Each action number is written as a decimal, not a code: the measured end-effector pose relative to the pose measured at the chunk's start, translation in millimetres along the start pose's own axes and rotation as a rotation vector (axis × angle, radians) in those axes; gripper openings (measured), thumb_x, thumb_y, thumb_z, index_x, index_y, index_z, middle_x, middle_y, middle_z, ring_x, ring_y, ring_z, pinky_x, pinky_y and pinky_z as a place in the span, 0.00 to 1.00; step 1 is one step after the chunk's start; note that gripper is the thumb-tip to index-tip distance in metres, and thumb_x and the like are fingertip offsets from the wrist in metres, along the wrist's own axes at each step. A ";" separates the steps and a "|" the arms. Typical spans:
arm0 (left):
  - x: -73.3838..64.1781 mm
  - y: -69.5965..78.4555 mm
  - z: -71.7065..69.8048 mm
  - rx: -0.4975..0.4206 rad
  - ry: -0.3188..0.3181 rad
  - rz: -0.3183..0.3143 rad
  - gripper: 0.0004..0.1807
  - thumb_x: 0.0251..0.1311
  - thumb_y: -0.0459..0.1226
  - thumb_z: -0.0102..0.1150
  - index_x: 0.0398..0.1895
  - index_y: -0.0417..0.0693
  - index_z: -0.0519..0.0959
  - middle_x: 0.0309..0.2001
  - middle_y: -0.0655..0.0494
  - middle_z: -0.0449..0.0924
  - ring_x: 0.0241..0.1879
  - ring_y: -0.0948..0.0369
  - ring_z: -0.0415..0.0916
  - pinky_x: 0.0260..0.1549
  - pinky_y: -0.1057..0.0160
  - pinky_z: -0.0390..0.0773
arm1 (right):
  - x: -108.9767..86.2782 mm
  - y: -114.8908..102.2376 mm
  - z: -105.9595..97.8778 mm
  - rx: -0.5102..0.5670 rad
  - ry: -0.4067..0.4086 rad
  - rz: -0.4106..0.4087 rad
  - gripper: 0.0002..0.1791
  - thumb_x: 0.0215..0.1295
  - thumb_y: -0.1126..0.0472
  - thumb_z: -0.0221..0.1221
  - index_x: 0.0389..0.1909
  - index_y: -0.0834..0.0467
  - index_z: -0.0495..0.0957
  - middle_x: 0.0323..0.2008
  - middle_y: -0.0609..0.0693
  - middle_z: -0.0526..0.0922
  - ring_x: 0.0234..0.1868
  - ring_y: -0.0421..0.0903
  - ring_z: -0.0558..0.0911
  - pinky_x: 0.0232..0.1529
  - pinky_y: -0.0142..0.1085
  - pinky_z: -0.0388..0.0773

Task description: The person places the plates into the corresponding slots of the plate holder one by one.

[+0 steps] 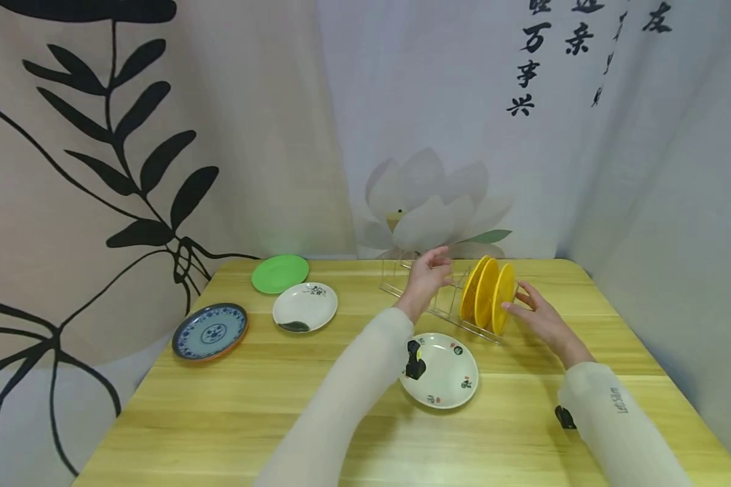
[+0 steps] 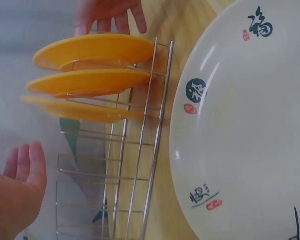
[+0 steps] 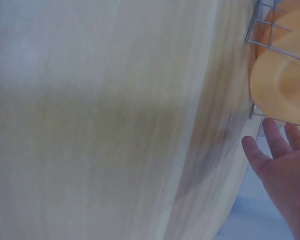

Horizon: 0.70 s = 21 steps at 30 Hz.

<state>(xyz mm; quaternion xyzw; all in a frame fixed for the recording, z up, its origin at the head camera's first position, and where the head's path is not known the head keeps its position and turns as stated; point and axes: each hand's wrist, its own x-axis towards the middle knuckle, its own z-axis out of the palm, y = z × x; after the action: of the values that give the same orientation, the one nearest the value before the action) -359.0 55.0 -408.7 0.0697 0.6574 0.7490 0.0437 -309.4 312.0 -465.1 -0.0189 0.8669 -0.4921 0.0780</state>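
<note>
A wire dish rack (image 1: pixel 446 315) stands toward the back of the table with three yellow plates (image 1: pixel 486 292) upright in its right end. My left hand (image 1: pixel 428 276) is over the rack's middle, left of the plates, fingers loosely bent and nothing in them. In the left wrist view that hand (image 2: pixel 17 187) appears apart from the yellow plates (image 2: pixel 90 82). Beside the rightmost plate, my right hand (image 1: pixel 542 316) has its fingers spread, fingertips right at the plate's edge. The right wrist view has the hand (image 3: pixel 285 170) with parted fingers just below the rack's wire (image 3: pixel 277 50).
In front of the rack lies a white plate (image 1: pixel 445 375) with small printed characters, partly behind my left sleeve. At the left are a green plate (image 1: pixel 280 273), a white plate with a dark leaf (image 1: pixel 305 306) and a blue patterned plate (image 1: pixel 210 331). A printed curtain (image 1: pixel 268 135) hangs behind.
</note>
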 end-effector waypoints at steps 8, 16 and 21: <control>-1.8 -3.0 -7.7 0.015 0.023 -0.006 0.25 0.63 0.25 0.57 0.64 0.46 0.75 0.51 0.46 0.80 0.45 0.57 0.78 0.52 0.49 0.79 | 0.0 -2.2 -0.9 -0.006 -0.003 0.008 0.52 0.71 0.40 0.54 0.80 0.51 0.29 0.76 0.68 0.45 0.73 0.72 0.48 0.66 0.70 0.50; -14.4 -4.2 -24.3 0.019 -0.004 -0.023 0.25 0.65 0.27 0.57 0.66 0.45 0.73 0.55 0.43 0.77 0.50 0.56 0.77 0.54 0.51 0.79 | -2.5 -7.6 -2.7 -0.015 -0.012 0.007 0.51 0.72 0.40 0.53 0.80 0.51 0.30 0.75 0.69 0.45 0.73 0.72 0.48 0.66 0.70 0.50; -29.0 -7.4 -47.8 0.054 -0.034 -0.059 0.26 0.65 0.29 0.58 0.67 0.46 0.72 0.53 0.47 0.77 0.50 0.56 0.76 0.54 0.50 0.78 | -0.6 -8.0 -2.4 -0.015 -0.032 0.001 0.50 0.73 0.41 0.53 0.80 0.51 0.30 0.75 0.71 0.45 0.72 0.73 0.49 0.65 0.71 0.50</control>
<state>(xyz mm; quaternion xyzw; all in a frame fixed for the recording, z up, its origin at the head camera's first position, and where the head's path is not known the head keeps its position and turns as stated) -338.3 4.7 -423.4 0.0639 0.6785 0.7280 0.0751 -309.6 309.9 -457.0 -0.0267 0.8691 -0.4852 0.0921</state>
